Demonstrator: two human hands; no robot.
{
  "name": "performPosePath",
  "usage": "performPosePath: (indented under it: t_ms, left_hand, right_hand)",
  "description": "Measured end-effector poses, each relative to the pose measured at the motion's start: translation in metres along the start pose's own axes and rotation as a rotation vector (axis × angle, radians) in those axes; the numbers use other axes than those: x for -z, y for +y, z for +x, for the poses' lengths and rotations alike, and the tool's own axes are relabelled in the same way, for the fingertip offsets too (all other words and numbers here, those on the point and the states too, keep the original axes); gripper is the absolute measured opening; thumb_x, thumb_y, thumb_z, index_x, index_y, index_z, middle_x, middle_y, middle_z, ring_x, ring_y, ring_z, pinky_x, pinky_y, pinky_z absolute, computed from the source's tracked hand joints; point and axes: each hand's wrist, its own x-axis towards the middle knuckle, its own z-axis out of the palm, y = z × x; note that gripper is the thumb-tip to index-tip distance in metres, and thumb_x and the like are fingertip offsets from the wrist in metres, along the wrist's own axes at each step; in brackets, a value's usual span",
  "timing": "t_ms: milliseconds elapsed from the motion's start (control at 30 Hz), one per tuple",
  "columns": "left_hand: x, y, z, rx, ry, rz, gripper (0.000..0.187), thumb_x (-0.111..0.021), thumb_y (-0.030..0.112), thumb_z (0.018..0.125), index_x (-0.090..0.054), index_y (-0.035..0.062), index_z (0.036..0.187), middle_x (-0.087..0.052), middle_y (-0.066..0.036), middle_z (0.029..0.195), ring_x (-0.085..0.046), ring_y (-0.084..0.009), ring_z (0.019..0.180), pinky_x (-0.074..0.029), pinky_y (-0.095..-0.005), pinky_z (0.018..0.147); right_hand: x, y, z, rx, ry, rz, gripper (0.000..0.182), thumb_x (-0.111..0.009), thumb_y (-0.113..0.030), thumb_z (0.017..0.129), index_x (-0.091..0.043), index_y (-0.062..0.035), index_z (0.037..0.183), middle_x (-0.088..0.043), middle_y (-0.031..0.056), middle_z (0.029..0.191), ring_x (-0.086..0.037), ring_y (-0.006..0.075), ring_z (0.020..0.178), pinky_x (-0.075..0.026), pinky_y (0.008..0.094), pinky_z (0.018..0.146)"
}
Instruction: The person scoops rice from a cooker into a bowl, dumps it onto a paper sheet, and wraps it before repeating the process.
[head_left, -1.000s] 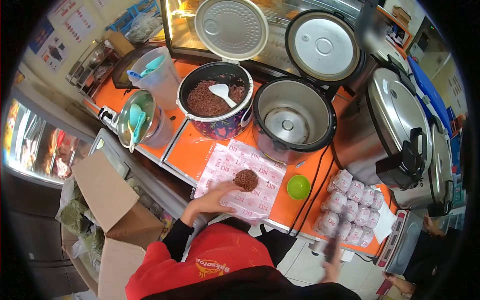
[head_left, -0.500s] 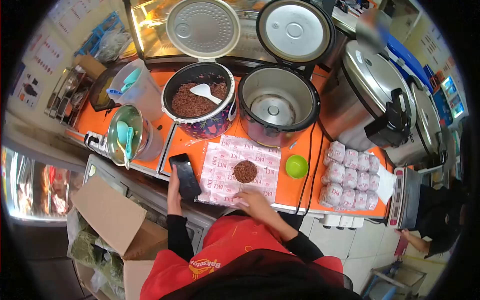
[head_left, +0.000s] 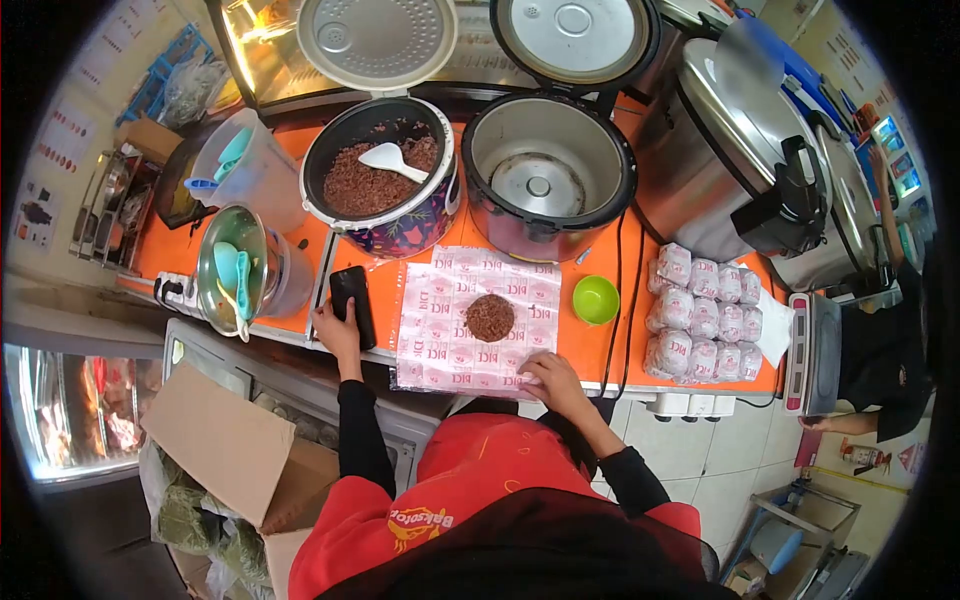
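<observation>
My left hand (head_left: 338, 332) grips the lower part of a black phone (head_left: 352, 305), which lies at the counter's front edge, left of the paper. Printed pink-and-white wrapping paper (head_left: 430, 345) is spread out before me. On its middle sits a round, flat mound of brown-red rice (head_left: 490, 318). At the paper's lower right corner, my right hand (head_left: 552, 382) has its fingers curled and pinched on the edge. A small green bowl (head_left: 596, 300) stands just right of the paper.
Behind are a cooker of brown-red rice (head_left: 370, 180) with a white paddle (head_left: 393, 160) and an open, emptied cooker (head_left: 540, 185). Wrapped packets (head_left: 703, 320) are stacked right, beside a scale (head_left: 797, 350). A steel pot (head_left: 235, 265) with utensils stands left. Another person's hand (head_left: 825, 424) shows far right.
My left hand has lowered the phone from above the counter edge onto the counter. My right hand has moved right, from the paper's lower middle to its lower right corner.
</observation>
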Motion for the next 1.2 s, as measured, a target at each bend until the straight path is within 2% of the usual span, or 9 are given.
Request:
performPosePath:
  t_ms: [133, 200, 267, 333, 433, 533, 733, 1033, 1200]
  left_hand:
    - [0.008, 0.02, -0.014, -0.066, 0.186, 0.077, 0.055, -0.067, 0.033, 0.078, -0.049, 0.0045, 0.121, -0.049, -0.016, 0.11, -0.044, -0.0357, 0.104, -0.034, -0.046, 0.087]
    - [0.027, 0.045, -0.027, -0.363, 0.124, -0.104, 0.049, -0.068, 0.025, 0.074, -0.052, 0.0058, 0.116, -0.051, -0.015, 0.107, -0.046, -0.0351, 0.1, -0.035, -0.0442, 0.085]
    - [0.025, 0.057, -0.049, -0.576, -0.024, -0.226, 0.031, -0.068, 0.021, 0.07, -0.059, 0.0061, 0.095, -0.053, -0.012, 0.099, -0.048, -0.0333, 0.097, -0.036, -0.0434, 0.083]
    - [0.014, 0.064, -0.075, -0.46, -0.43, -0.601, 0.022, -0.073, 0.022, 0.066, -0.058, 0.0074, 0.074, -0.054, -0.009, 0.091, -0.049, -0.0302, 0.093, -0.036, -0.0431, 0.081]
    - [0.019, 0.088, -0.087, -0.419, -1.088, -0.564, 0.027, -0.077, 0.024, 0.06, -0.055, 0.01, 0.065, -0.053, -0.007, 0.086, -0.049, -0.028, 0.092, -0.036, -0.0424, 0.08]
    - [0.016, 0.091, -0.1, -0.786, -0.773, -0.399, 0.029, -0.08, 0.027, 0.055, -0.057, 0.0129, 0.066, -0.052, -0.006, 0.083, -0.048, -0.0271, 0.09, -0.036, -0.041, 0.077]
    - [0.005, 0.081, -0.104, -0.781, -0.755, -0.446, 0.026, -0.08, 0.028, 0.057, -0.064, 0.014, 0.071, -0.051, -0.004, 0.082, -0.047, -0.0258, 0.088, -0.035, -0.0397, 0.075]
    - [0.028, 0.092, -0.08, -0.785, -1.199, -0.246, 0.045, -0.084, 0.033, 0.053, -0.066, 0.0186, 0.092, -0.051, -0.004, 0.102, -0.043, -0.0272, 0.109, -0.032, -0.0421, 0.095]
    - [0.013, 0.083, -0.07, -0.551, -1.271, -0.521, 0.019, -0.072, 0.017, 0.075, -0.068, 0.0006, 0.083, -0.062, -0.009, 0.086, -0.056, -0.0205, 0.082, -0.044, -0.0302, 0.076]
  right_hand:
    - [-0.004, 0.009, 0.006, -0.014, -0.009, 0.069, 0.021, -0.072, -0.017, 0.068, -0.063, -0.0098, 0.085, -0.06, 0.0055, 0.088, -0.057, 0.0246, 0.089, -0.044, 0.0361, 0.076]
    - [-0.007, 0.013, 0.008, -0.005, 0.008, 0.117, 0.016, -0.072, -0.015, 0.069, -0.063, -0.0088, 0.081, -0.06, 0.0055, 0.084, -0.058, 0.0252, 0.085, -0.045, 0.0369, 0.075]
    - [-0.011, 0.022, 0.005, -0.005, -0.007, 0.132, 0.016, -0.072, -0.014, 0.069, -0.063, -0.0083, 0.08, -0.06, 0.0055, 0.083, -0.058, 0.0259, 0.085, -0.046, 0.0374, 0.075]
    - [-0.007, 0.019, 0.007, -0.04, -0.037, 0.183, 0.018, -0.072, -0.014, 0.068, -0.063, -0.0077, 0.082, -0.06, 0.0063, 0.085, -0.058, 0.0266, 0.086, -0.046, 0.0375, 0.075]
    - [-0.001, 0.017, 0.013, 0.0, -0.035, 0.209, 0.022, -0.073, -0.013, 0.067, -0.062, -0.007, 0.084, -0.06, 0.0077, 0.087, -0.057, 0.0278, 0.087, -0.046, 0.0376, 0.074]
    - [-0.002, 0.019, 0.014, 0.072, -0.017, 0.213, 0.025, -0.074, -0.014, 0.066, -0.06, -0.0069, 0.086, -0.058, 0.0091, 0.088, -0.057, 0.0297, 0.086, -0.047, 0.0377, 0.074]
    - [-0.017, 0.032, 0.007, -0.01, 0.061, 0.284, 0.012, -0.072, -0.012, 0.07, -0.065, -0.0056, 0.077, -0.061, 0.0075, 0.076, -0.06, 0.0258, 0.073, -0.048, 0.0351, 0.067]
    - [-0.027, 0.042, 0.01, -0.079, 0.076, 0.245, 0.013, -0.065, -0.018, 0.077, -0.067, -0.0056, 0.08, -0.064, 0.0108, 0.075, -0.061, 0.0267, 0.07, -0.048, 0.0354, 0.066]
    - [-0.032, 0.04, 0.013, -0.154, 0.058, 0.259, 0.016, -0.064, -0.022, 0.081, -0.063, -0.0059, 0.082, -0.061, 0.0114, 0.071, -0.06, 0.0277, 0.068, -0.047, 0.0352, 0.064]
